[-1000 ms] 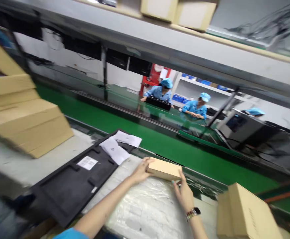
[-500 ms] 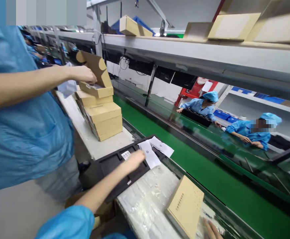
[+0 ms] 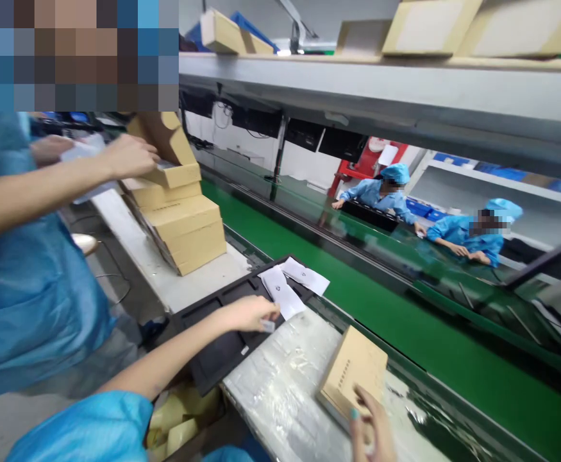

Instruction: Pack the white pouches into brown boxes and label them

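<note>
My left hand point(image 3: 252, 313) is closed in a pinch on a small label point(image 3: 267, 326), just over the near edge of a black tray point(image 3: 213, 359). Two folded white paper sheets, a nearer leaflet point(image 3: 283, 292) and a farther leaflet point(image 3: 306, 274), lie at the tray's far end. My right hand point(image 3: 375, 427) touches the near end of a closed cardboard box point(image 3: 357, 362), its fingers apart and resting on it. Part of this hand is cut off by the bottom edge of the view.
At left, a co-worker's hand point(image 3: 133, 156) reaches to an open carton point(image 3: 184, 144) on stacked boxes point(image 3: 191, 234). A green conveyor point(image 3: 318, 289) runs beyond the bench point(image 3: 280, 378). Two people in blue sit across it. Below the bench is a bin of yellowish scraps point(image 3: 181, 410).
My left hand has taken the label from the tray and drawn it slightly nearer. My right hand has moved left from beside the cardboard box onto it.
</note>
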Available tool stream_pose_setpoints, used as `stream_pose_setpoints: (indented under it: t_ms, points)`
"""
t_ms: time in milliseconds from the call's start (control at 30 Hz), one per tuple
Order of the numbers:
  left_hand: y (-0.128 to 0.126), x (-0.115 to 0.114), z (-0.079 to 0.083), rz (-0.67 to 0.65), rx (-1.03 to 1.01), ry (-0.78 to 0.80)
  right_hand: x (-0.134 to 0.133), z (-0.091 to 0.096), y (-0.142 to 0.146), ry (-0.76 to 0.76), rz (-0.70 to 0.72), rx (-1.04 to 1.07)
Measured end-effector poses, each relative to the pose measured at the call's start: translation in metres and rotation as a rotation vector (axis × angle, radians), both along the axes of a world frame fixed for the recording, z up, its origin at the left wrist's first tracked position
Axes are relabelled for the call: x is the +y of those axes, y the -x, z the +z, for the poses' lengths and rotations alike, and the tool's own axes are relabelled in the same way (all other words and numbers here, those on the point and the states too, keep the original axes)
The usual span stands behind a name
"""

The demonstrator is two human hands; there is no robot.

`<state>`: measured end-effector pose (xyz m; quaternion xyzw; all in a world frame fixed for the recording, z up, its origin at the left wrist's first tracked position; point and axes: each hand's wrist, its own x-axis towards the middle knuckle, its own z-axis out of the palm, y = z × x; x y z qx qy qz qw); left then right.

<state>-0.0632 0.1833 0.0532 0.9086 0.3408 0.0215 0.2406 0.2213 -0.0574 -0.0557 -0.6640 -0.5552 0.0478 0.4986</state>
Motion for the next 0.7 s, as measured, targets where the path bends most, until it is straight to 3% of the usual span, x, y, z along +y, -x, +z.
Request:
stream_pose_setpoints:
  t_ms: [67,167,267,333,400,467,533,700]
  points:
    - [-0.031,-0.039,0.004,-0.126,-0.082,0.081,0.015,0.029,0.033,0.07,0.243,-0.025]
    - [-0.063,-0.08,0.005,-0.178,-0.304,0.247,0.031,0.051,0.053,0.161,0.311,0.034]
    - [-0.083,-0.097,-0.008,0.026,-0.643,0.548,0.027,0.047,0.051,0.14,0.197,0.363]
    - [-0.096,-0.108,-0.025,0.157,-0.876,0.811,0.019,0.038,0.053,0.059,0.091,0.691]
    - [-0.11,-0.123,-0.043,0.262,-1.022,0.963,0.011,0.027,0.063,-0.003,0.023,0.949]
    - [-0.121,-0.14,-0.056,0.36,-1.06,0.985,0.004,0.02,0.076,-0.005,0.011,1.051]
    - [-0.126,-0.151,-0.06,0.408,-1.034,0.959,-0.002,0.018,0.083,0.015,0.036,1.003]
    - [-0.115,-0.14,-0.046,0.16,-0.796,0.803,-0.016,0.039,0.046,0.099,0.219,0.675]
